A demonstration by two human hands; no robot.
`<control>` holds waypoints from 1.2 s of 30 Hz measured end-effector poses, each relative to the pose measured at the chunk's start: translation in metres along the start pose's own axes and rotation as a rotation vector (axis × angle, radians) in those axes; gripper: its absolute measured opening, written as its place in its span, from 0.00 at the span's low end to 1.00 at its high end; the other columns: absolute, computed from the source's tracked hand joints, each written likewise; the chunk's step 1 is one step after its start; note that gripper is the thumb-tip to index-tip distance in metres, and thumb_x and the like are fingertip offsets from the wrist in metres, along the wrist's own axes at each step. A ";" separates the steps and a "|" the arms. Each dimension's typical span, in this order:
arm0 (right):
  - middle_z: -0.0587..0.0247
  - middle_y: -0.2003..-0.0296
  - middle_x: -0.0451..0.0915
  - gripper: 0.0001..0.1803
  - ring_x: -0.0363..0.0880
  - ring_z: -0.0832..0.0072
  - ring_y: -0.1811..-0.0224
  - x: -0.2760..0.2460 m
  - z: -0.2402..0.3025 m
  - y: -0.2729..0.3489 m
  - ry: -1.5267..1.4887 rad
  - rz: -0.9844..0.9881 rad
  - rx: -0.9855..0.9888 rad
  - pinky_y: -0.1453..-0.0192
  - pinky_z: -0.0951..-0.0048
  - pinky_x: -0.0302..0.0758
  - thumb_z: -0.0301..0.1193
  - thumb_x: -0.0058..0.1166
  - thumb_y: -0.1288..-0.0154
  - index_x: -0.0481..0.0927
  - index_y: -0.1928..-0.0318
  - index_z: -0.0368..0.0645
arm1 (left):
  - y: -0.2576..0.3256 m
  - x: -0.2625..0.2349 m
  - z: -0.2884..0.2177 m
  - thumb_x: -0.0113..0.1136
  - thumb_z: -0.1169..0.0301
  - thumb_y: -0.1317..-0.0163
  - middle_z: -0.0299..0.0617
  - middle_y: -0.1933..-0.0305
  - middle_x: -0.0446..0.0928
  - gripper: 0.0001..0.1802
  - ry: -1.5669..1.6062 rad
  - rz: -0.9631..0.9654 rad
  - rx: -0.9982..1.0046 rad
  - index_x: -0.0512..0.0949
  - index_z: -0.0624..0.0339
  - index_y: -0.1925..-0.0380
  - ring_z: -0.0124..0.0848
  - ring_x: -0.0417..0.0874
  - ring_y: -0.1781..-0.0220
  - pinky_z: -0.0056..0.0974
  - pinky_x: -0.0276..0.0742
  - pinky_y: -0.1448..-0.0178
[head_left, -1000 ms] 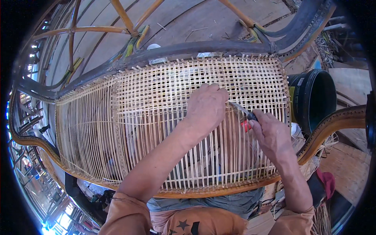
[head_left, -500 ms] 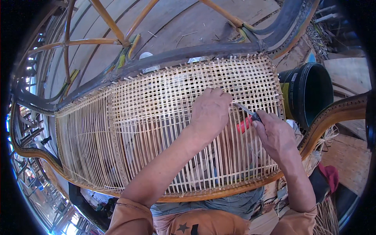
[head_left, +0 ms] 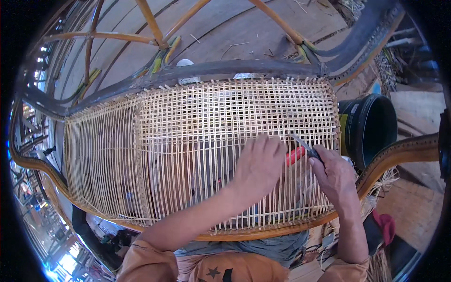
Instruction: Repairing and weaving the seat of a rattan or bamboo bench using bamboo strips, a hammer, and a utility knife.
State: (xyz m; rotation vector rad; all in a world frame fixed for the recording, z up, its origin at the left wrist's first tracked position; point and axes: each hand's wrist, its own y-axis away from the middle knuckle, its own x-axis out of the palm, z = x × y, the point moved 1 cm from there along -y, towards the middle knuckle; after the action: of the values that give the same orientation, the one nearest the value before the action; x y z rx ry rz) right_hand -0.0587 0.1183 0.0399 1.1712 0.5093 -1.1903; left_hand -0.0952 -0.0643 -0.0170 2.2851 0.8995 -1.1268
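Note:
In front of me spans a curved wooden frame, woven with pale rattan strands [head_left: 216, 113]. The far part has a crossed open weave, while nearer to me mostly lengthwise strands show. My left hand [head_left: 263, 160] rests over these strands at the near edge of the weave, fingers bent and pressed together; what is under the fingertips is hidden. Just to its right, my right hand [head_left: 334, 176] is closed round a dark-handled tool with a narrow pointed metal blade [head_left: 299, 141]. The blade's tip points left, at the weave's edge. A red object [head_left: 295, 156] shows between the two hands.
Right of the panel lies a dark bucket [head_left: 376, 129], its mouth toward the right. A curved wooden armrest [head_left: 404, 152] runs along the right side. Dark, thick frame rails [head_left: 244, 68] and bamboo-like poles [head_left: 150, 21] stand beyond the panel. Loose fibre strands lie at the lower right.
My left hand has drawn back toward me across the strands. The right hand still holds the tool, with its tip shifted slightly. The whole view has tilted a little, so the panel sits lower.

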 end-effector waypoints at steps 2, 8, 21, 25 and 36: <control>0.47 0.68 0.79 0.14 0.79 0.49 0.64 -0.002 0.002 0.002 0.001 0.010 -0.016 0.62 0.54 0.73 0.36 0.51 0.34 0.77 0.53 0.42 | 0.023 0.005 -0.011 0.57 0.66 0.43 0.49 0.48 0.71 0.21 -0.031 0.012 0.024 0.74 0.65 0.51 0.48 0.70 0.44 0.49 0.67 0.41; 0.45 0.68 0.77 0.12 0.77 0.48 0.64 -0.005 0.008 0.004 0.017 0.053 0.042 0.61 0.56 0.72 0.33 0.52 0.35 0.77 0.54 0.40 | 0.043 0.025 -0.012 0.58 0.52 0.41 0.50 0.36 0.65 0.34 -0.038 0.076 0.038 0.69 0.65 0.41 0.50 0.60 0.31 0.54 0.58 0.33; 0.44 0.64 0.81 0.17 0.80 0.51 0.64 0.010 -0.001 -0.004 -0.267 0.065 0.144 0.61 0.60 0.76 0.34 0.49 0.32 0.77 0.49 0.37 | 0.050 0.034 -0.011 0.59 0.48 0.44 0.48 0.32 0.62 0.39 -0.060 0.018 0.033 0.68 0.62 0.38 0.49 0.53 0.27 0.53 0.44 0.26; 0.44 0.65 0.81 0.16 0.80 0.50 0.64 0.019 -0.006 0.006 -0.426 0.048 0.199 0.60 0.62 0.76 0.32 0.50 0.32 0.77 0.48 0.36 | 0.048 0.035 -0.013 0.61 0.49 0.45 0.48 0.32 0.62 0.38 -0.041 -0.004 0.031 0.69 0.63 0.39 0.49 0.55 0.28 0.53 0.45 0.27; 0.48 0.65 0.80 0.17 0.79 0.50 0.61 0.011 -0.004 0.013 -0.084 0.002 0.091 0.58 0.55 0.75 0.36 0.52 0.34 0.76 0.47 0.43 | 0.018 0.026 -0.015 0.58 0.50 0.42 0.50 0.34 0.63 0.37 -0.068 -0.003 -0.017 0.68 0.65 0.39 0.51 0.57 0.29 0.56 0.50 0.29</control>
State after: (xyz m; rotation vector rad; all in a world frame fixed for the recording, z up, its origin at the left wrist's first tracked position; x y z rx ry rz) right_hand -0.0417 0.1164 0.0354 1.1932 0.3940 -1.2662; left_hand -0.0624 -0.0587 -0.0275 2.2190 0.8829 -1.1858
